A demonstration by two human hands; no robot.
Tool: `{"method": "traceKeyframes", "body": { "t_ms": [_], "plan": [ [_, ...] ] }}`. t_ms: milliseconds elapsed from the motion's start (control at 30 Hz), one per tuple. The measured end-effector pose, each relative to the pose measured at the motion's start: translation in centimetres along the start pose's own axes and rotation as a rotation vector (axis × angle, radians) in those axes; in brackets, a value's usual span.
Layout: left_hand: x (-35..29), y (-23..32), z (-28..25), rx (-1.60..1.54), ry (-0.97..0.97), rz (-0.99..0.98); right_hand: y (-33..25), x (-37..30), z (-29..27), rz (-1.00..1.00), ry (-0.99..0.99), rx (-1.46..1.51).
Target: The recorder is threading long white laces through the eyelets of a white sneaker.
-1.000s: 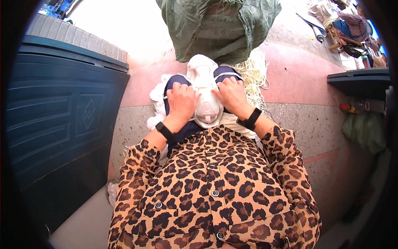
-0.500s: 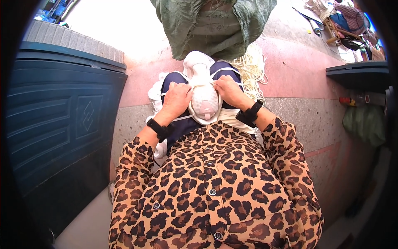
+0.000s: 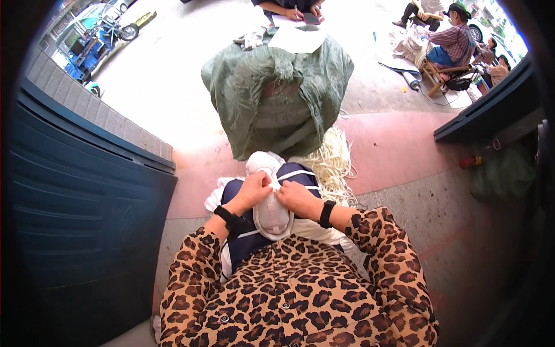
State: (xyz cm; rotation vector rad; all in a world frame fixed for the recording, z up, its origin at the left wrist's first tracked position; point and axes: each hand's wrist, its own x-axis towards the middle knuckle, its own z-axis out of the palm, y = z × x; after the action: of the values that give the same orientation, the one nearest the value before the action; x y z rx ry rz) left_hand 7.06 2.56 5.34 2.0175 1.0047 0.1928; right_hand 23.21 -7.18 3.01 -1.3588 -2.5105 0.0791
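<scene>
A white shoe [image 3: 272, 218] lies lengthwise on my lap between my thighs, its toe pointing at me. My left hand [image 3: 252, 193] and my right hand [image 3: 296, 198] meet over its upper, both with fingers pinched. White shoelace [image 3: 275, 186] shows between the fingertips; how its strands cross is too small to make out. Loose white lace runs across my right thigh, and the fingers partly cover the middle of the shoe.
A big green woven sack [image 3: 277, 104] stands in front of my knees, with white paper [image 3: 298, 40] on top. Cream cords [image 3: 335, 165] are heaped beside it. Dark blue doors [image 3: 92, 214] flank me. A person's hands hold a phone [image 3: 311, 19] beyond the sack; others sit far right.
My hands have come closer together, from the shoe's two sides to its middle. The view has tilted up, so the sack's top and people beyond it now show.
</scene>
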Motion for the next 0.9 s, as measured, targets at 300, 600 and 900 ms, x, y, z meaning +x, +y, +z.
{"method": "traceKeyframes", "body": {
  "t_ms": [300,600,900],
  "plan": [
    [2.6,0.5,-0.8,-0.321,-0.016,-0.167,-2.5,0.9,-6.8,0.273,0.154,0.733],
    [3.2,1.9,2.0,0.283,-0.145,0.101,2.7,-9.9,-40.4,-0.385,1.223,1.102],
    [-1.1,-2.7,-0.4,0.456,-0.088,0.29,5.3,-7.8,-19.2,0.675,0.901,1.321]
  ]
}}
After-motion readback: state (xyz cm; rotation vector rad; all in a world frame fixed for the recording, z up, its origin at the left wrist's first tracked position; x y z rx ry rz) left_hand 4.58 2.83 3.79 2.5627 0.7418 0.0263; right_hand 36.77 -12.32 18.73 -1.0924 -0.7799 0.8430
